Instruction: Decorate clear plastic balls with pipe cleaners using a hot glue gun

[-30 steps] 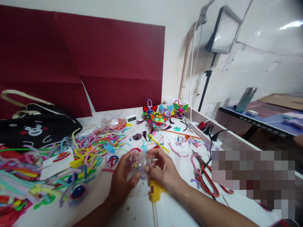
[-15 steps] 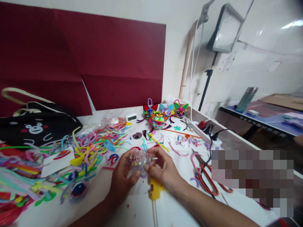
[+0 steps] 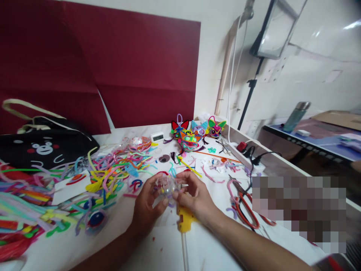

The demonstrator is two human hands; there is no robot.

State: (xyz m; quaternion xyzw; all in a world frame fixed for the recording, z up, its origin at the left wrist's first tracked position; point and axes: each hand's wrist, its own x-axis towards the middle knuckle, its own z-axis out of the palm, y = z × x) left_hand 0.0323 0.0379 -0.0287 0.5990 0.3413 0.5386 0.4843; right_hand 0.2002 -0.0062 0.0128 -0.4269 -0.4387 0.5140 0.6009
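White desk, two hands, one ball

Left hand and right hand sit close together, both clamped on one small clear plastic ball. One yellow glue gun lies under the right hand; four colourful pipe-cleaner masks stand beyond.

Small clear plastic ball, purple-trimmed, just above the table

Clear glossy plastic ball — fuzzy pipe cleaners; matt black cloth bag; smooth white table; matt yellow plastic glue gun — matt maroon paper backdrop.
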